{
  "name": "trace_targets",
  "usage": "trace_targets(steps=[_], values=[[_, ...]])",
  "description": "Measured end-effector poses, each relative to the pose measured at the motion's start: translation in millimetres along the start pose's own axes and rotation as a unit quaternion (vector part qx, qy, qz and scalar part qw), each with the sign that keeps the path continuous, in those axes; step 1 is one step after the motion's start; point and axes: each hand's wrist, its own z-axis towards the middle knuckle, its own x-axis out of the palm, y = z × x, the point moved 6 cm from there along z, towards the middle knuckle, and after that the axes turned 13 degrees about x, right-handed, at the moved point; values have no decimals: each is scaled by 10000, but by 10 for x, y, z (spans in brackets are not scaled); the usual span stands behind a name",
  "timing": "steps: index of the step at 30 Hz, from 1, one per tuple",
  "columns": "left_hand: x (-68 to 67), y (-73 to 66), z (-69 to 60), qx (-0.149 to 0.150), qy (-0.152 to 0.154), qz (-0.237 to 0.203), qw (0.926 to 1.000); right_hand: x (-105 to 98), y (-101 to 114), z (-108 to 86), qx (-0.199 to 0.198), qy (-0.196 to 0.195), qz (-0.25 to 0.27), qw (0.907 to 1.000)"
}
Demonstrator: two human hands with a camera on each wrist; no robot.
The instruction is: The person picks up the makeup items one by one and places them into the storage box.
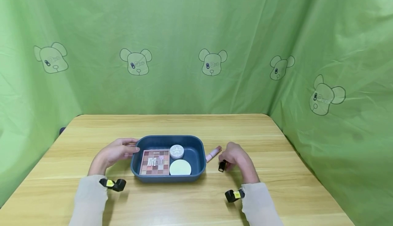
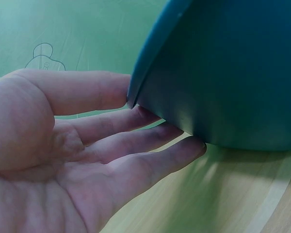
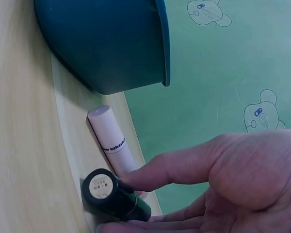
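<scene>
A dark blue bin stands on the table. My left hand is at its left side; the left wrist view shows the thumb tip at the rim and the straight fingers against the outer wall. To the bin's right, my right hand pinches a black lipstick tube between thumb and fingers, low over the table, its round labelled end facing the wrist camera. A pale pink lipstick tube lies between bin and right hand, partly covered by the thumb in the right wrist view.
Inside the bin are an eyeshadow palette, a round box with a star lid and a white round compact. The wooden table reaches back to a green curtain, which also hangs at the right.
</scene>
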Motion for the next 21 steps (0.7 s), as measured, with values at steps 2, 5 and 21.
trace_targets(steps=[2,5,21], values=[[0,3,0,2,7,5,10000,-1,-3,3,26,-11,9,10000],[0,8,-3,-5,6,9,10000,-6,-4,2,46,-44,6,10000],[6,-6,-1,16,19,-7,10000,6,-52,24,179,-32,201,9996]])
